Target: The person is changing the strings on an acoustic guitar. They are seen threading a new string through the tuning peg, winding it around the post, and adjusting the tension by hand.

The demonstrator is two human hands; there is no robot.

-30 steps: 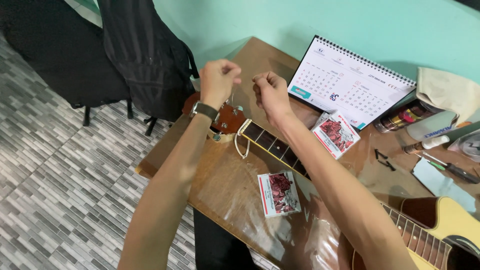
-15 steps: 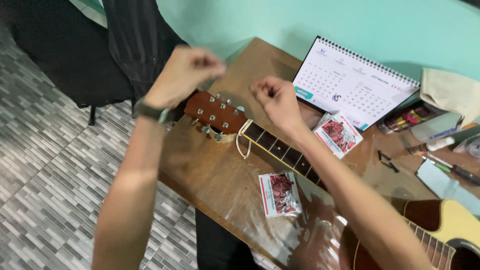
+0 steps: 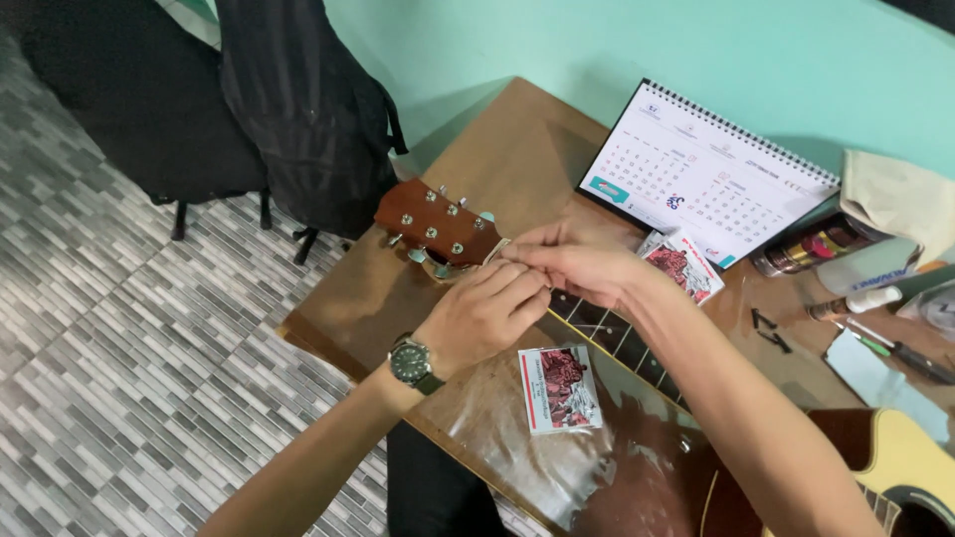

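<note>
An acoustic guitar lies across the wooden table [image 3: 517, 149], with its brown headstock [image 3: 438, 227] toward the far left and its yellow body [image 3: 910, 467] at the lower right. Both hands meet on the neck just behind the headstock. My left hand [image 3: 485, 313], with a watch on its wrist, is curled over the neck from the near side. My right hand [image 3: 577, 267] reaches in from the right, and its fingertips pinch a thin white cord at the nut. The hands hide most of that cord and the upper frets.
Two red-and-white string packets lie on the table, one [image 3: 560, 388] near the neck and the other [image 3: 684, 265] by a standing desk calendar [image 3: 706, 169]. A screwdriver [image 3: 900, 350], small black pins [image 3: 766, 330], bottles and a cloth sit at the right. A black bag [image 3: 298, 109] hangs beyond the table's left edge.
Both hands have come down from above the headstock to the nut. The left hand swung out left, then back in. The white loop at the nut is now covered.
</note>
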